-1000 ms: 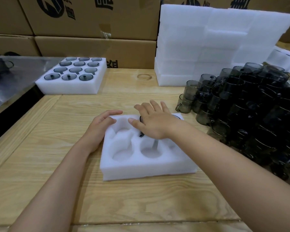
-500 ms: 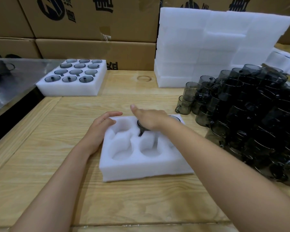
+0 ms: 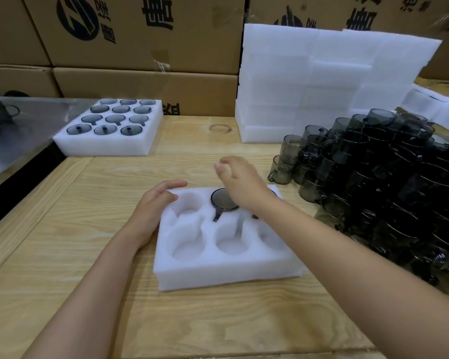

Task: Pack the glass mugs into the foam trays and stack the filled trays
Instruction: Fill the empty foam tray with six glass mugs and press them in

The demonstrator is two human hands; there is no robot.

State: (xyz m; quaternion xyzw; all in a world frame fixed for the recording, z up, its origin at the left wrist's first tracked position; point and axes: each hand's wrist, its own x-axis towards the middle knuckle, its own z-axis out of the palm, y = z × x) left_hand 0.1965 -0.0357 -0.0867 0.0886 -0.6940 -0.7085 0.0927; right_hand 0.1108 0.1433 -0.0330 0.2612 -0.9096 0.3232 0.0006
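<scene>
Right hand (image 3: pixel 240 182) has lifted off the glass mug (image 3: pixel 222 200) it was pressing half a second ago and now hangs above and just behind it, touching nothing. Its fingers are loosely curled and blurred, and nothing shows in them. Left hand (image 3: pixel 153 206) is unchanged, with relaxed fingers lying flat on the far left corner of the foam tray (image 3: pixel 218 270).

That tray lies on the wooden table (image 3: pixel 88 255) and has six pockets. The mug sits in the far middle pocket with its handle toward the person. A second mug (image 3: pixel 274 193) occupies the far right pocket and is mostly hidden by the right wrist. The four remaining pockets show bare foam.

Loose mugs (image 3: pixel 386 190) are piled at the right of the table. A filled tray (image 3: pixel 106 147) of twelve stands far left. Stacked foam trays (image 3: pixel 309 86) stand against cardboard boxes (image 3: pixel 140 89).
</scene>
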